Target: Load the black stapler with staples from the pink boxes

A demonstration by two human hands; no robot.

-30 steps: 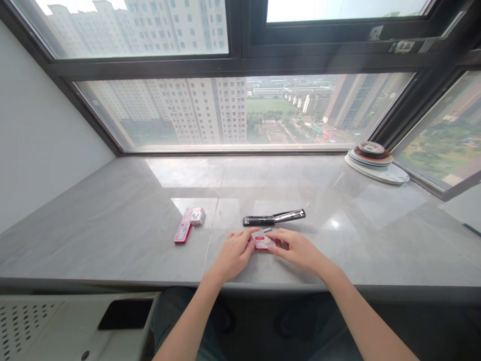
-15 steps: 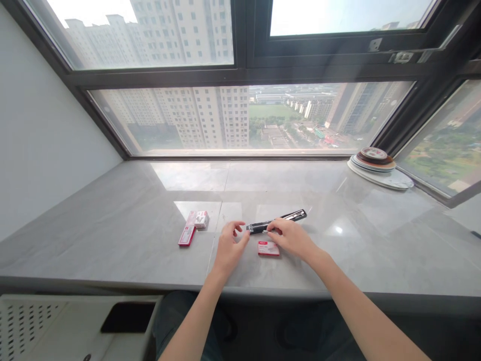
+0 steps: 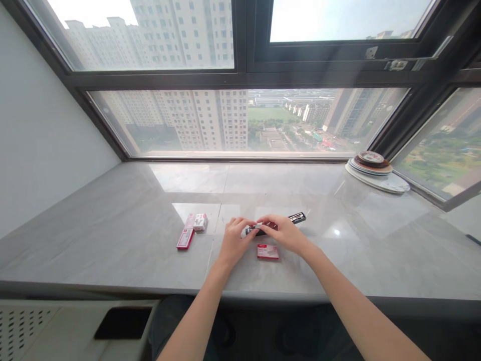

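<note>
My left hand [image 3: 237,238] and my right hand [image 3: 280,231] meet over a black stapler [image 3: 298,217], which lies opened out flat on the grey counter. Between their fingertips is a small silvery strip of staples [image 3: 258,226], pinched from both sides. The fingers cover the stapler's middle; its metal-lined right end shows beyond my right hand. Just in front of the hands lies a small red and white box [image 3: 267,251], flat on the counter.
On the left of the grey counter [image 3: 131,240] lie a long pink-red box [image 3: 185,238] and a small white box [image 3: 200,221] beside it. Stacked plates [image 3: 370,168] stand in the back right corner by the window. A dark phone-like slab [image 3: 123,323] is at lower left.
My right hand has moved left with the staple strip to meet my left hand. Left fingertips have closed on the strip. The view has shifted slightly.
</note>
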